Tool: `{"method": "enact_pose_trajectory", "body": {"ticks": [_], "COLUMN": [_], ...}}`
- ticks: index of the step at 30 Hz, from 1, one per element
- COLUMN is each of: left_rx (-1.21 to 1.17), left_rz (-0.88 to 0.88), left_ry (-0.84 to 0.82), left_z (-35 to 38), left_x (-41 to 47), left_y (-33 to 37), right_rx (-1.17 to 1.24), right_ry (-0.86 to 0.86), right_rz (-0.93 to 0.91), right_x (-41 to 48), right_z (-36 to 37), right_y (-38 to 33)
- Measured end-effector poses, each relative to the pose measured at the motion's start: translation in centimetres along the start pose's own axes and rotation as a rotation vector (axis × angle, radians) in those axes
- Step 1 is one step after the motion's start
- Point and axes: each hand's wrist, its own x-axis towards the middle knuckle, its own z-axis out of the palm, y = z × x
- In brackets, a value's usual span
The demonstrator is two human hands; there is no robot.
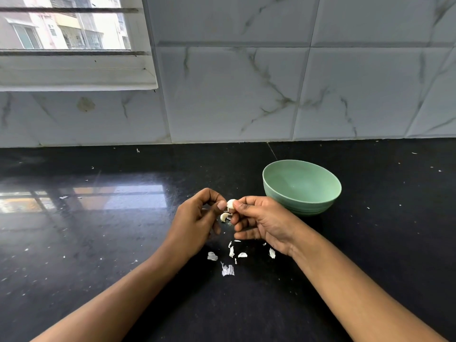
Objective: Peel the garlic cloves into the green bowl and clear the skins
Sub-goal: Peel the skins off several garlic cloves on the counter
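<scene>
Both hands meet above the black counter [103,238], just left of the green bowl [302,186]. My right hand [261,223] pinches a white garlic clove [231,204] between thumb and fingers. My left hand [197,220] has its fingers curled, its thumb tip against the same clove. A second pale garlic piece [224,216] shows just below, between the two hands; whether it rests on the counter or is held I cannot tell. Several white skin flakes [228,269] lie on the counter under my wrists. The bowl's inside looks empty.
A marble-patterned tiled wall [246,95] rises behind the counter, with a window [66,30] at the upper left. Small white specks [63,197] are scattered over the dark surface.
</scene>
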Motion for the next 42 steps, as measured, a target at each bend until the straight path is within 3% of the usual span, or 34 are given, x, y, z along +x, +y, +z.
{"method": "enact_pose_trajectory", "body": {"ticks": [7,18,21,26,33,37,42], "left_rx": [0.026,-0.018,-0.029,-0.051,-0.140,0.081,0.853], "left_rz": [0.041,-0.069,-0.111,-0.170,-0.242,-0.184,0.105], "left_ry": [0.006,-0.049,-0.059,-0.055,0.030,-0.120,-0.351], "left_z": [0.0,0.3,0.4,0.4,-0.8,-1.5,-2.6], "left_x": [-0.1,0.0,0.0,0.1,0.3,0.5,0.5], "left_y": [0.2,-0.1,-0.1,0.2,0.8,0.9,0.6], "right_rx": [-0.014,-0.043,-0.190,-0.692,-0.832,-0.846,-0.859], "right_ry": [-0.023,0.028,0.076,0.223,0.328,0.367,0.359], "right_rz": [0.031,-0.089,-0.165,-0.467,-0.554,-0.525,-0.479], "right_x": [-0.1,0.3,0.4,0.3,0.5,0.7,0.7], "right_z": [0.2,0.0,0.0,-0.2,-1.0,-1.4,-1.5], "right_y": [-0.1,0.6,0.7,0.9,0.7,0.8,0.8]}}
